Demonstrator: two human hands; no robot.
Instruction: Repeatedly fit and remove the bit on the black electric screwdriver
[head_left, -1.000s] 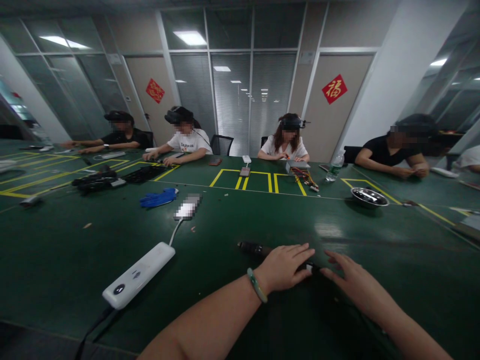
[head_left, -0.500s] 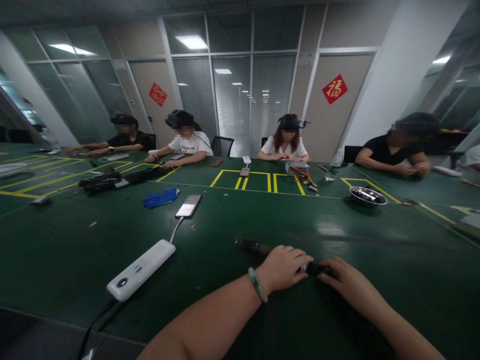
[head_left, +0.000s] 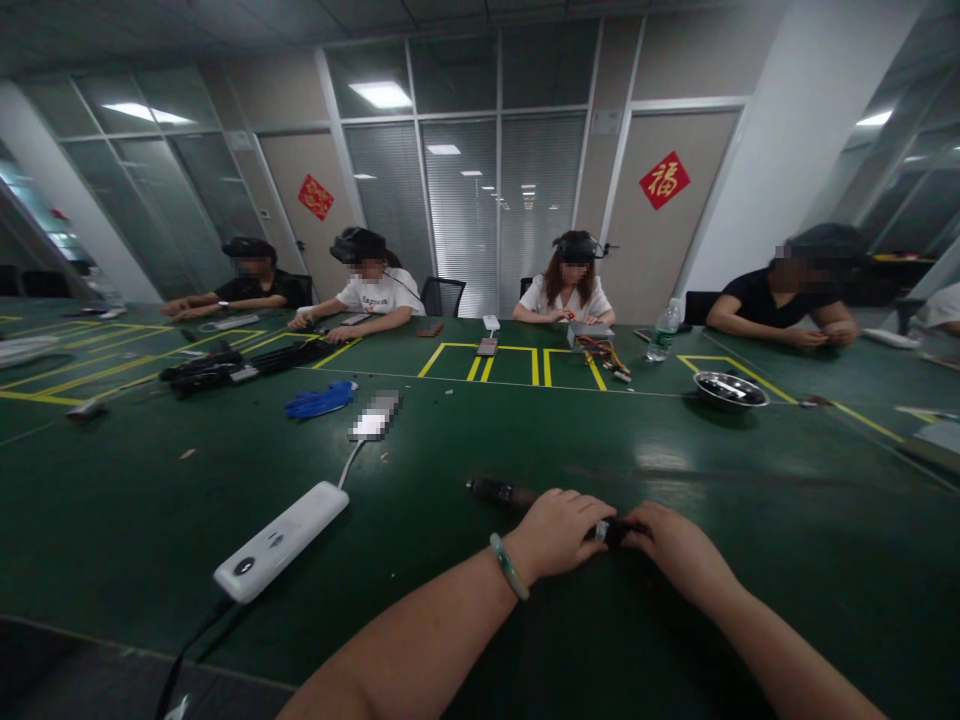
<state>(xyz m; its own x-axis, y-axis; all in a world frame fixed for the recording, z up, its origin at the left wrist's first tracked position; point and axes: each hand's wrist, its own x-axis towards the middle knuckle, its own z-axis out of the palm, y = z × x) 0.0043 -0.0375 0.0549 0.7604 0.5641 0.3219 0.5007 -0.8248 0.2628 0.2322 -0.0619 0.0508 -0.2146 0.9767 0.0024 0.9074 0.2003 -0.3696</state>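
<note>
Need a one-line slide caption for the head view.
Left hand and right hand grip a dark rod-shaped tool on the green table, white power bank at left, people seated opposite.

Dark cylindrical tool (head_left: 499, 492), lying flat, half covered

Dim room, lit by ceiling panels (head_left: 381, 93) upper left. Glare patch on table (head_left: 658, 458) centre-right; edges bend, fisheye.
</note>
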